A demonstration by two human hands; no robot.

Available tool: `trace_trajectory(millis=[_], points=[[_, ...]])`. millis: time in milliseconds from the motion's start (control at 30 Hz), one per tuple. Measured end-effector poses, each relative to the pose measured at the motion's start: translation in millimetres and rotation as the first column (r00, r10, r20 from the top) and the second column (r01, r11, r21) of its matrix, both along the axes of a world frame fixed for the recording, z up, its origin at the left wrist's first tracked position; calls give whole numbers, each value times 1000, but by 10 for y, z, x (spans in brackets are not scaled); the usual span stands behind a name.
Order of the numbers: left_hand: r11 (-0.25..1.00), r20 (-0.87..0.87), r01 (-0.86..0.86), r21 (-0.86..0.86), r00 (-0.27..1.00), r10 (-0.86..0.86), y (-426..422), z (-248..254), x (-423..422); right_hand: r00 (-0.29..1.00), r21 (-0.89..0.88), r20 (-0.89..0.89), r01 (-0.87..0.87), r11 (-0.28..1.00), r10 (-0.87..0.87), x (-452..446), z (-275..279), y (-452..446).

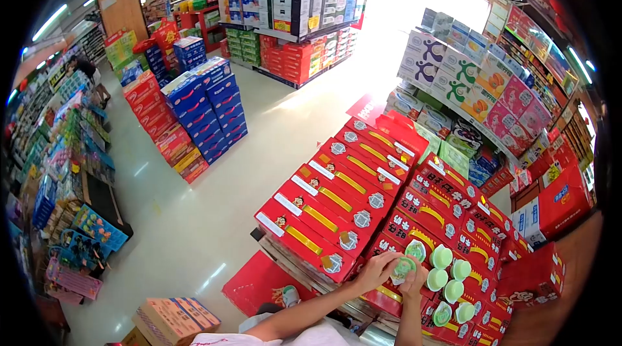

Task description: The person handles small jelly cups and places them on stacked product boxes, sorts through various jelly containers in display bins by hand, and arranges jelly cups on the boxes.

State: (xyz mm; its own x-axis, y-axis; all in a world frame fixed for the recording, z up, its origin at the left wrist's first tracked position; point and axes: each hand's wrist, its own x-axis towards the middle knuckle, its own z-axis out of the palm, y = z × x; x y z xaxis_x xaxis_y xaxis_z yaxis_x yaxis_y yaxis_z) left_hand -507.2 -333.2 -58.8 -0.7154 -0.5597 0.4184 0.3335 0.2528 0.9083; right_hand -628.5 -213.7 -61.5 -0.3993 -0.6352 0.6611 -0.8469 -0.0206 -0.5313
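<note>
My left hand (379, 273) and my right hand (414, 281) meet over the stacked red boxes, their fingers closed around one green-topped cup (403, 271) between them. Just beyond it, another cup with a printed green lid (415, 251) rests on the boxes. To the right of my hands, several pale green cups (442, 256) stand close together on the red boxes (414, 210). Nearer to me sits one more cup with a patterned lid (442, 313).
Longer red boxes (334, 194) with gold handles lie to the left. Blue cartons (204, 109) and red cartons (155, 119) are stacked across the aisle. A brown carton (172, 323) stands at lower left. A person (87, 70) is far left by the shelves.
</note>
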Motion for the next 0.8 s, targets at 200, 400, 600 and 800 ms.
trace_trajectory(millis=[200, 400, 600, 800], points=[[997, -48, -41, -60, 998, 38, -8, 18, -13, 997, -80, 68, -21, 997, 27, -31, -53, -64], [993, -52, -92, -68, 995, 89, 27, 74, 96, 998, -35, 58, -28, 999, 30, 75, 57, -83], [984, -37, -177, -29, 984, 176, 99, -88, 176, 986, 1, 114, -124, 992, 123, 50, -2, -78], [982, 100, -169, 82, 982, 161, 232, 18, 624, 922, 118, 121, -381, 917, 368, 210, 63, -111]])
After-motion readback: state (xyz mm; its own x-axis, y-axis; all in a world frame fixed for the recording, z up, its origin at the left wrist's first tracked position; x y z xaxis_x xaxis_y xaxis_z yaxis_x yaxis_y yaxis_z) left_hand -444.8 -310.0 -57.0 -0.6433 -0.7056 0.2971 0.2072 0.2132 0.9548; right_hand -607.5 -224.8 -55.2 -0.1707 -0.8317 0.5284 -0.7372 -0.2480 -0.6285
